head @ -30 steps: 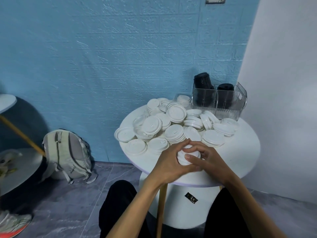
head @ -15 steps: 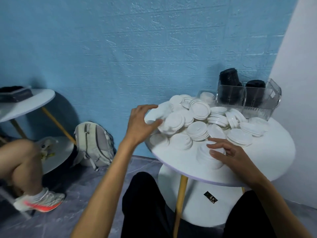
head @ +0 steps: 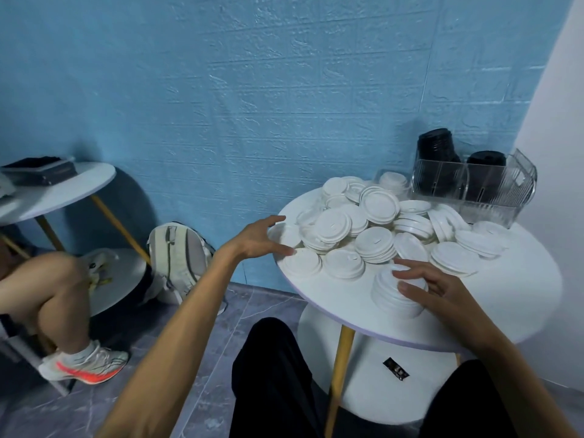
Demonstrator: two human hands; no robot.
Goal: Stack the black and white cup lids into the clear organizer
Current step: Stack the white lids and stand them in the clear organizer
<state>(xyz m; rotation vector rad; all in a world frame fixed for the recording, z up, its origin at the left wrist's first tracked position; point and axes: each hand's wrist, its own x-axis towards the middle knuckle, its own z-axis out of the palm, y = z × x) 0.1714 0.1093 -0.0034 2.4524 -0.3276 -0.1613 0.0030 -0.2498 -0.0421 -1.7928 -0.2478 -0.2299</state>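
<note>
Blue-walled corner: my left hand [head: 252, 240] has left the stack [head: 396, 295], spread empty at nine o'clock (collecting continues); right hand [head: 433, 287] steadies it.

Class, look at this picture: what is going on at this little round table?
A person is sorting cup lids. The right hand rests on a short stack of white lids near the table's front edge. The left hand reaches, fingers spread, toward the loose white pile. The clear organizer at the back already holds two stacks of black lids.
</note>
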